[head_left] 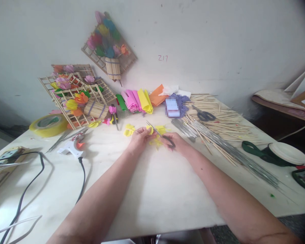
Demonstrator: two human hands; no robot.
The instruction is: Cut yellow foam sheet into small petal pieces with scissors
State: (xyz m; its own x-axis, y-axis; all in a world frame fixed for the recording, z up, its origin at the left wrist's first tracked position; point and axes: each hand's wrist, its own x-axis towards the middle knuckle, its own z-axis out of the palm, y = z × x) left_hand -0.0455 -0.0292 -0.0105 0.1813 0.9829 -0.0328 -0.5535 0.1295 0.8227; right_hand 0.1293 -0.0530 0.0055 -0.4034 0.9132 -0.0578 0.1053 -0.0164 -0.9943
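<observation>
My left hand (141,137) pinches a small piece of yellow crepe paper (149,129) over the middle of the table. Close against it, my right hand (176,142) grips a pair of scissors (156,130) by its dark handles. The scissor blades point up and to the left, beside the yellow piece; whether they touch it I cannot tell. Cut yellow petals (129,130) lie just left of my left hand. Yellow paper scraps (156,144) are scattered beneath and behind both hands.
Rolls of coloured crepe paper (132,100) lie behind the hands. Wooden sticks (226,127), metal wires (234,159) and spare scissors (205,115) are on the right. A glue gun (72,147), yellow tape roll (49,124) and power strip (6,162) sit left. Stick-frame flower crafts (91,108) lean near the wall.
</observation>
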